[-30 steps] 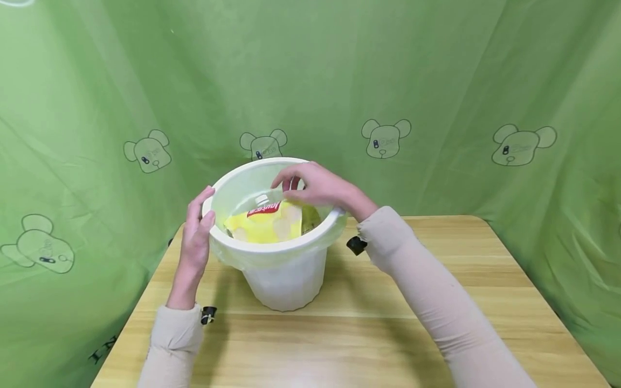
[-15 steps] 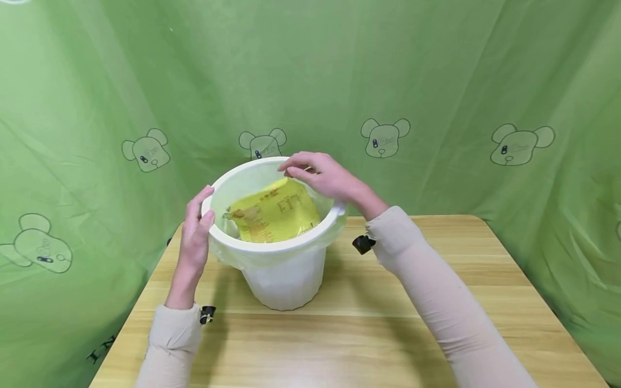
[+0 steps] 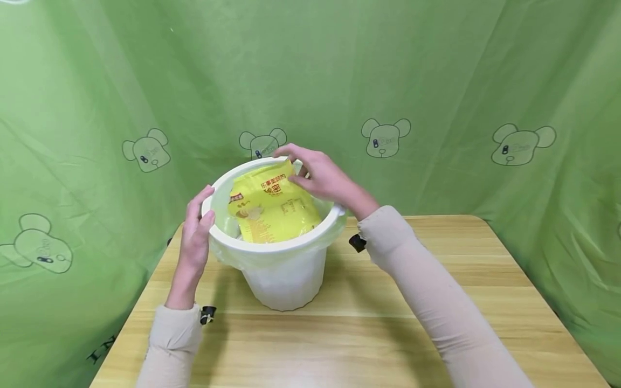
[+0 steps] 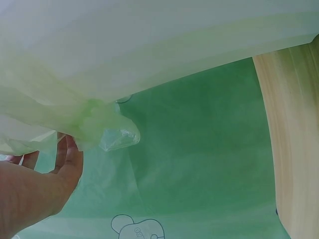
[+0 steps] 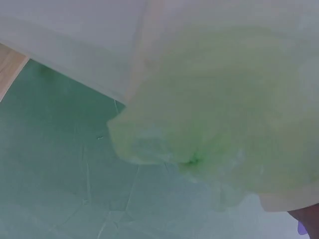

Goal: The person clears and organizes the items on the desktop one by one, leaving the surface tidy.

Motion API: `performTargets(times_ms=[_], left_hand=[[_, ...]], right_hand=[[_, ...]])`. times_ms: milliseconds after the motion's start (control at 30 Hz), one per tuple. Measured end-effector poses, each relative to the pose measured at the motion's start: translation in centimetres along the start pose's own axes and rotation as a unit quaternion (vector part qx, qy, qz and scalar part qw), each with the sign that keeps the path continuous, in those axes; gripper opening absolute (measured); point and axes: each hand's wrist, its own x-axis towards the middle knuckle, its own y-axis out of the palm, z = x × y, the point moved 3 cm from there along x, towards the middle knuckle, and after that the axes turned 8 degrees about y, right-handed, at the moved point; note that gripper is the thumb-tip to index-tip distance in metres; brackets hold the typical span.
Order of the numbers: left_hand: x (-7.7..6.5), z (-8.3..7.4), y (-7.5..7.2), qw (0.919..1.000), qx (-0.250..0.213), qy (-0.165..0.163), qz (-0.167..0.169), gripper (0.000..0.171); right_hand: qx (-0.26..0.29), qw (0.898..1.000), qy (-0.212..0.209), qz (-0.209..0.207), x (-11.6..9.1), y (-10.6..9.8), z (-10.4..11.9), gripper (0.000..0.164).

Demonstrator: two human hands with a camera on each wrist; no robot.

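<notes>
A white trash bin [image 3: 286, 283] with a thin pale-green bag folded over its rim stands on the table in the head view. My left hand [image 3: 195, 240] grips the bin's left rim, thumb and fingers spread along it. In the left wrist view that hand [image 4: 42, 186] sits beside the overhanging bin liner [image 4: 82, 122]. A yellow chip bag [image 3: 274, 207] with red print stands tilted inside the bin. Its upper right corner is pinched by my right hand [image 3: 320, 175]. The right wrist view mostly shows the liner and the bin's outer wall [image 5: 75, 45].
The bin rests on a wooden table [image 3: 436, 323], towards its far left. A green curtain [image 3: 310, 70] printed with mouse-like heads hangs behind and at both sides. A dark wrist camera [image 3: 358, 243] hangs under the right sleeve.
The chip bag has been turned and pulled up inside the bin, so a different printed side faces up. My right hand moved off it, then back to its corner. The left hand stayed still.
</notes>
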Motion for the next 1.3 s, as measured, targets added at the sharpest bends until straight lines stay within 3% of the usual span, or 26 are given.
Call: performTargets(times_ms=[133, 267, 467, 700, 867, 967, 1133, 1300], left_hand=[[0.1, -0.1, 0.0, 1.0, 0.002, 0.005, -0.001, 0.056], [0.1, -0.2, 0.1, 1.0, 0.005, 0.007, -0.001, 0.057], [0.0, -0.2, 0.2, 1.0, 0.002, 0.006, -0.002, 0.056], [-0.1, -0.2, 0.3, 1.0, 0.002, 0.008, 0.004, 0.057], [0.0, -0.3, 0.3, 0.9999, 0.002, 0.012, 0.002, 0.056], [0.0, -0.3, 0.3, 0.9999, 0.004, 0.01, 0.002, 0.056], [0.0, -0.4, 0.2, 0.9999, 0.011, 0.007, -0.001, 0.056], [0.0, -0.4, 0.2, 0.9999, 0.005, 0.008, -0.002, 0.056]], right_hand=[[-0.028, 0.999, 0.039, 0.006, 0.3, 0.1, -0.3, 0.041], [-0.084, 0.991, 0.083, 0.056, 0.7, 0.6, -0.6, 0.042], [-0.199, 0.966, 0.085, 0.144, 0.9, 1.7, -0.5, 0.054], [-0.246, 0.942, 0.102, 0.204, 1.1, 2.7, -0.7, 0.062], [-0.225, 0.947, 0.129, 0.19, 1.4, 2.8, -0.7, 0.075], [-0.221, 0.953, 0.124, 0.166, 1.4, 2.6, -0.5, 0.079], [-0.225, 0.961, 0.099, 0.127, 1.5, 2.4, -0.1, 0.078], [-0.217, 0.964, 0.092, 0.121, 1.4, 2.2, 0.0, 0.074]])
